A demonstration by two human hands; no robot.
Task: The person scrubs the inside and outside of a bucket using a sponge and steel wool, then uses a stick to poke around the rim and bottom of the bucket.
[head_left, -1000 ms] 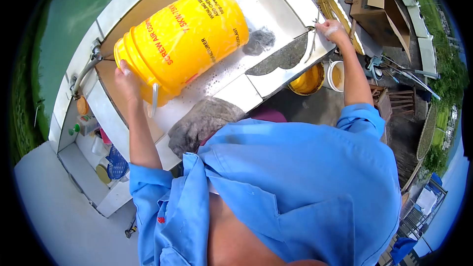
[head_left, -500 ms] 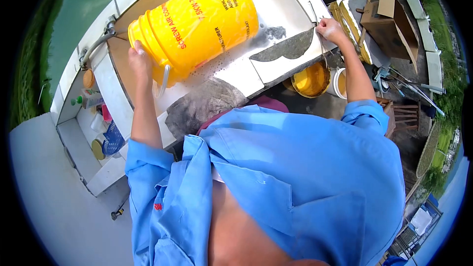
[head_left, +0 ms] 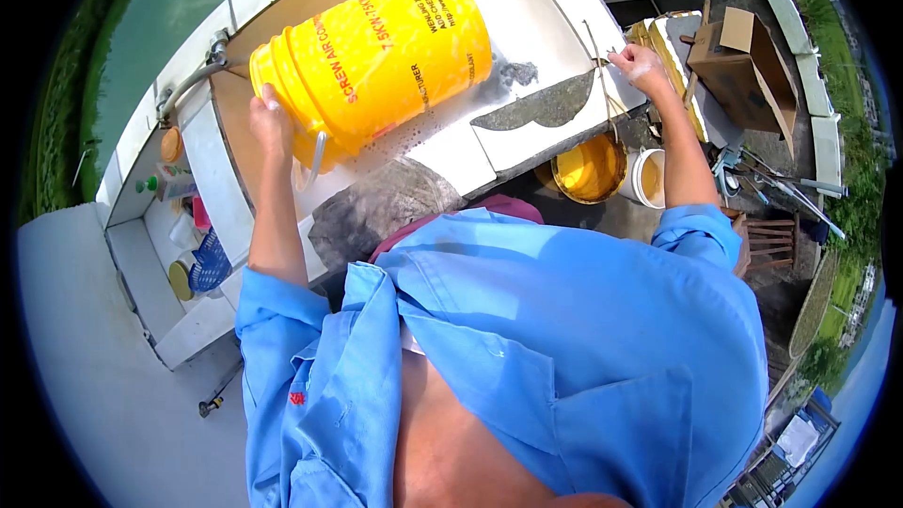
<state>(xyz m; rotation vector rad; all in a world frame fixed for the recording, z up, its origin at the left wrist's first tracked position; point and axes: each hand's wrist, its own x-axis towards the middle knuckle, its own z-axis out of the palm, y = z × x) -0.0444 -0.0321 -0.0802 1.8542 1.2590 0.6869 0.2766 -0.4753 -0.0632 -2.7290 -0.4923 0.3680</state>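
A large yellow bucket (head_left: 376, 61) with red and black print lies on its side in a white-tiled sink (head_left: 550, 14) with suds. My left hand (head_left: 271, 119) grips its rim at the open end, beside the white handle grip. Past the sink's right corner, my right hand (head_left: 640, 66) has its fingers pinched together; what they hold, if anything, is too small to make out. A thin stick or wire (head_left: 598, 61) stands at the sink edge just left of that hand. A dark grey clump (head_left: 515, 73) lies in the suds beyond the bucket's base.
A grey cloth (head_left: 376, 212) drapes over the sink's front edge. A tap with a hose (head_left: 193, 85) is at the left wall. Below right stand a yellow pail (head_left: 590, 169) and a white pail (head_left: 647, 177). A cardboard box (head_left: 743, 71) and a blue basket (head_left: 211, 261) flank the sink.
My right hand has drawn slightly away from the sink corner, and more of the thin stick shows there. My left hand stays on the bucket rim. The view has shifted a little.
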